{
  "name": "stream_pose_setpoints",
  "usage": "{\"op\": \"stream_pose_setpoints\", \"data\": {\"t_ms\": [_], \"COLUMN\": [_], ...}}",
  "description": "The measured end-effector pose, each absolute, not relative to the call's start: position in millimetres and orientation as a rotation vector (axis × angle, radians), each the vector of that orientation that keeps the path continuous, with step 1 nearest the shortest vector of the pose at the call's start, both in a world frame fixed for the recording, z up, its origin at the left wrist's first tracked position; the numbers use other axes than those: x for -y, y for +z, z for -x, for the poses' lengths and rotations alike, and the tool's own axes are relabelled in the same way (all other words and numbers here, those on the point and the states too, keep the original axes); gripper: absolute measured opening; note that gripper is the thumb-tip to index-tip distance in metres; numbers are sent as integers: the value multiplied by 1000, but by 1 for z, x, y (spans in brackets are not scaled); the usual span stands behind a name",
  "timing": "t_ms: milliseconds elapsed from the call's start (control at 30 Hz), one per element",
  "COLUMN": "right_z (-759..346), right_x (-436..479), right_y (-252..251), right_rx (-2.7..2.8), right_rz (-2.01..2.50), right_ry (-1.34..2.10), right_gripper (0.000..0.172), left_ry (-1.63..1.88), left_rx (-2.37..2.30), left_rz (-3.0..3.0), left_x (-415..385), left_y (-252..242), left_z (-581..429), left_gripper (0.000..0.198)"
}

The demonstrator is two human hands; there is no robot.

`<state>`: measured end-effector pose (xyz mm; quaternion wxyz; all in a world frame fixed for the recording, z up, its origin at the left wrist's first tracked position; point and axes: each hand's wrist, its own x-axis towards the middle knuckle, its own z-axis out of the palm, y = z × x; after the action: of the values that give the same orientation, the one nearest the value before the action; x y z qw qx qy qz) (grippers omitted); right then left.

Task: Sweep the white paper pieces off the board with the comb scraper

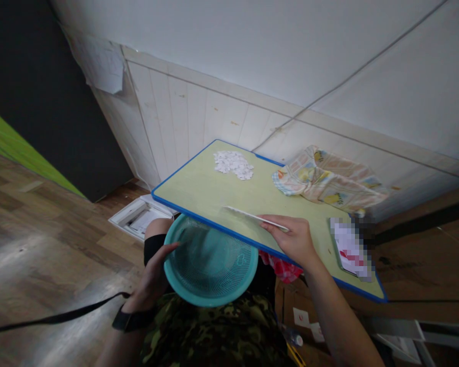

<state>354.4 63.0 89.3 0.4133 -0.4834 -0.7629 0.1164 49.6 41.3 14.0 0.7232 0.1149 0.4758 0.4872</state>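
Note:
A teal plastic colander [211,299] rests in my lap, partly under the table's front edge. My left hand [155,270] is closed on its left rim, with the thumb over the edge. No contents can be made out inside it. In my right hand [292,239] is a long, thin white tool [258,218], pinched at its right end. It is held low over the tabletop, pointing left; its far end is blurred, and I cannot tell its kind. A pile of small white pieces [234,165] lies toward the back of the pale yellow, blue-edged table [191,187].
A patterned cloth [329,183] is bunched at the table's back right. A flat item [350,250], partly pixelated, lies at the right end. A white open box [133,216] sits on the floor at left. The wall [199,112] stands directly behind the table.

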Motion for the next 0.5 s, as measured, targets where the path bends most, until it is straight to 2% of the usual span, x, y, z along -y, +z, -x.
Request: {"op": "stream_pose_setpoints", "data": {"t_ms": [500], "right_z": [-361], "right_x": [-48], "right_y": [99], "right_rx": [1941], "right_rz": [1246], "right_ry": [501], "right_gripper": [17], "left_ry": [987], "left_rx": [-1003], "left_rz": [-243], "left_x": [-42], "left_y": [3], "left_z": [-44], "left_gripper": [14]}}
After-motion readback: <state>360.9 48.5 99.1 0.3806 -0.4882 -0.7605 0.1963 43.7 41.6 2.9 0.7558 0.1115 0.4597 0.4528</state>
